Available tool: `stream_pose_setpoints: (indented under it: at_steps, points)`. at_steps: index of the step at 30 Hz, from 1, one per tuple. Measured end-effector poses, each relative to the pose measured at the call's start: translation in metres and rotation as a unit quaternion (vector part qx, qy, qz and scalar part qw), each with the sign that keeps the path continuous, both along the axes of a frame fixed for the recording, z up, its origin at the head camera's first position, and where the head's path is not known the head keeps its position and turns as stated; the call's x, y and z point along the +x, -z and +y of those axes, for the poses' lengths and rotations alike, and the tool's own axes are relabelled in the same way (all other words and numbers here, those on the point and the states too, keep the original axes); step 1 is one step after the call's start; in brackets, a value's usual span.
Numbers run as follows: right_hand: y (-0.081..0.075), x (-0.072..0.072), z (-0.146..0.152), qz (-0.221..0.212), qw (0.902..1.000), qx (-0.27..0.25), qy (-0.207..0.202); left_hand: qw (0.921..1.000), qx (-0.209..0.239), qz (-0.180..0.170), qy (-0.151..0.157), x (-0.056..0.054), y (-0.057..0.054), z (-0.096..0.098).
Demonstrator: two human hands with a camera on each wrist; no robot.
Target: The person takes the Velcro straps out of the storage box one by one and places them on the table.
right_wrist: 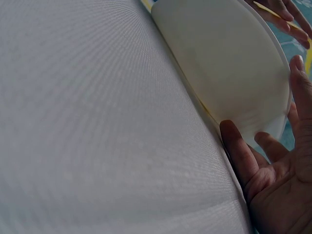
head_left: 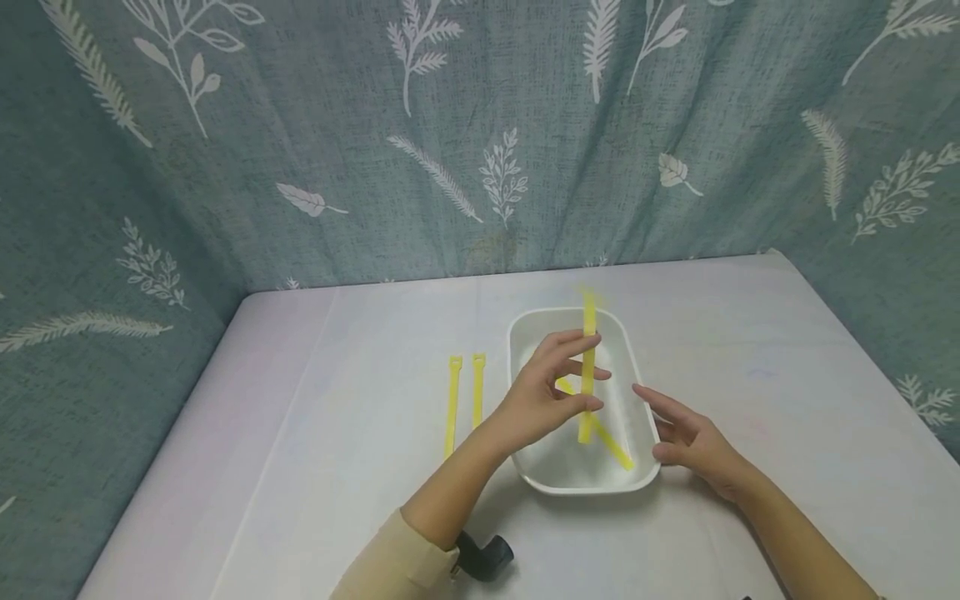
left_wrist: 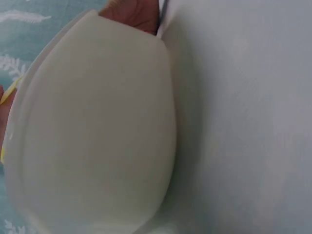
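Over the white plastic basin (head_left: 540,471), my left hand (head_left: 551,379) holds a yellow hook-and-loop cable tie (head_left: 587,429) upright between its thumb and fingers. The cable tie's upper end is blurred. Beneath it, a second yellow tie (head_left: 617,450) lies slantwise inside the basin, partly hidden by the hand. On the basin's right side my right hand (head_left: 697,446) rests with fingers spread along the outer wall. Its thumb (right_wrist: 233,139) is low against the wall in the right wrist view. The basin's outer wall (left_wrist: 97,122) fills much of the left wrist view.
Left of the basin, two more yellow ties (head_left: 453,408) lie side by side on the white tabletop (head_left: 337,467), each with a slotted head at the far end. A black curved object (head_left: 487,560) shows beside the left sleeve (head_left: 408,554). Leaf-patterned curtains (head_left: 450,167) enclose the table.
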State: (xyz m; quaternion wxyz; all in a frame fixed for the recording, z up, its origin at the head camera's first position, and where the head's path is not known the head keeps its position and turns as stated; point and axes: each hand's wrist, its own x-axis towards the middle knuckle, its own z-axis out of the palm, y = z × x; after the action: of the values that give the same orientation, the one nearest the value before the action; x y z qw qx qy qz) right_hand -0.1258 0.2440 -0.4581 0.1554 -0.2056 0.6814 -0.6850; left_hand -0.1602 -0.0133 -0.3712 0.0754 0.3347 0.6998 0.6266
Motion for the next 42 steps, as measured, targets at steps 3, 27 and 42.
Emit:
stream_pose_setpoints:
  at_steps: [3,27,42]
  points:
    - [0.0,0.0,0.0,-0.003,1.0,0.001,0.003,0.9998,0.018,0.008,-0.001,-0.001,-0.001,-0.006]
    - [-0.003,0.002,-0.002,0.003,0.9997,0.02,0.016,0.9971,0.05,-0.005,-0.057,0.016,0.003,-0.085]
    - [-0.004,0.001,0.0,-0.014,0.9999,-0.003,-0.001,0.9958,0.011,-0.006,-0.09,0.033,0.018,-0.142]
